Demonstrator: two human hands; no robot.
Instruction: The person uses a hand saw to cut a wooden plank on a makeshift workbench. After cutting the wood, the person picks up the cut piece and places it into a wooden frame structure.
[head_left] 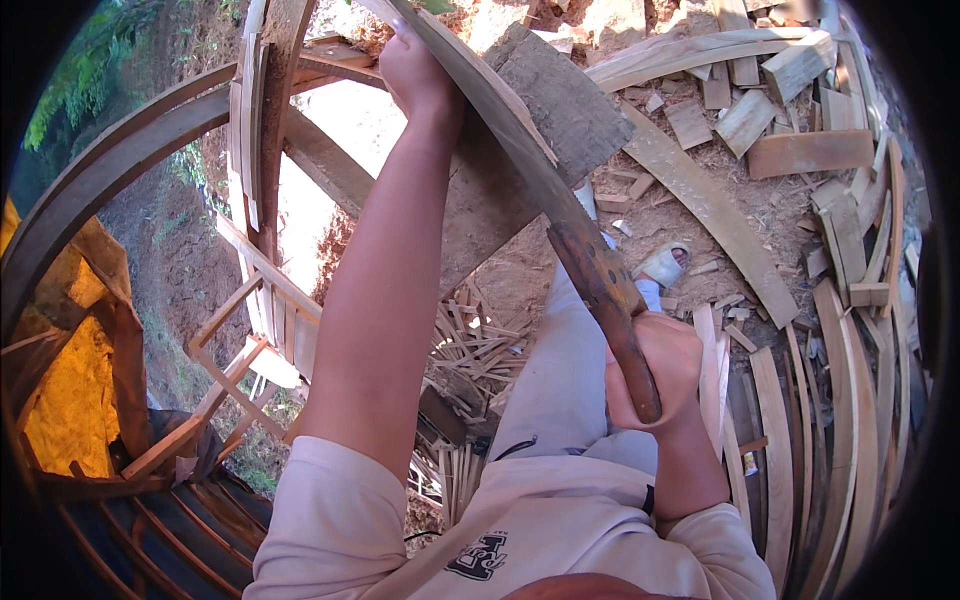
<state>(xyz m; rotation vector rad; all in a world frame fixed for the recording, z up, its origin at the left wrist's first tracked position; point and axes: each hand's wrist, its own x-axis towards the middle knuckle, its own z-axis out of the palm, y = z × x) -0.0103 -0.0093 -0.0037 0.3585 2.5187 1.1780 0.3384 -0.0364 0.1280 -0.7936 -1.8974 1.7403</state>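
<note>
A hand saw [588,283] with a worn, dark wooden handle slants from lower right to upper left. My right hand [660,365] is closed round its handle, in front of my right thigh. Its long dark blade [490,122] runs up past my left hand [415,72] at the top. That hand is closed at the blade's left side, thumb up along the edge; the blade hides most of its fingers and what they grip. A pale wooden edge shows along the blade's right side. Beneath lies a broad grey-brown board [565,105].
A curved plank [715,215] lies on the sawdust-covered ground to the right, with offcuts [745,122] beyond it. Long curved strips [845,400] are stacked at far right. Left stand a wooden post [272,130], a curved beam [130,155] and a yellow-orange sheet [80,395]. Thin sticks [475,345] lie below the board.
</note>
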